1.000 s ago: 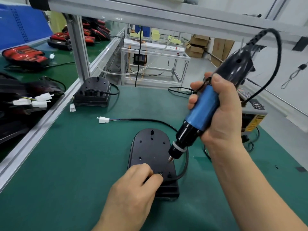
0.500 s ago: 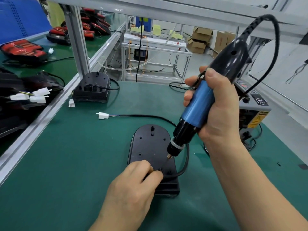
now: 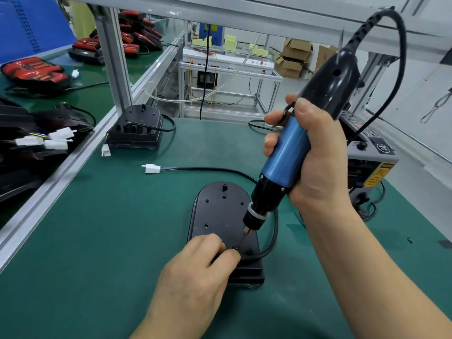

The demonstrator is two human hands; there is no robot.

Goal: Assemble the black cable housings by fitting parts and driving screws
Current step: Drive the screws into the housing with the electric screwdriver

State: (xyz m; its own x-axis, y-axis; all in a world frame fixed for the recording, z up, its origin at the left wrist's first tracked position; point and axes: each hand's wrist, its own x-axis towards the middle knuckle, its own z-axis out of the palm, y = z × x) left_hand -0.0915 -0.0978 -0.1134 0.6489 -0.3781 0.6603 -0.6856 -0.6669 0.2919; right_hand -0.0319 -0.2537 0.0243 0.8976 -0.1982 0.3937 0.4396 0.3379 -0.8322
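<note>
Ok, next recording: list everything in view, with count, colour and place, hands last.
mat: 1, green, covers the bench
housing: 1, black, centre of the mat
cable: 1, black, from the housing's near right end to a white connector
electric screwdriver: 1, blue and black, tilted, bit at the housing's near end
second housing: 1, black, far left by the frame post
red-and-black units: several, left bench
cardboard boxes: a few, brown, background floor
control box: 1, grey, right edge of the bench
left hand: fingers curled beside the bit tip; whether they pinch a screw is too small to tell
right hand: grips the screwdriver
</note>
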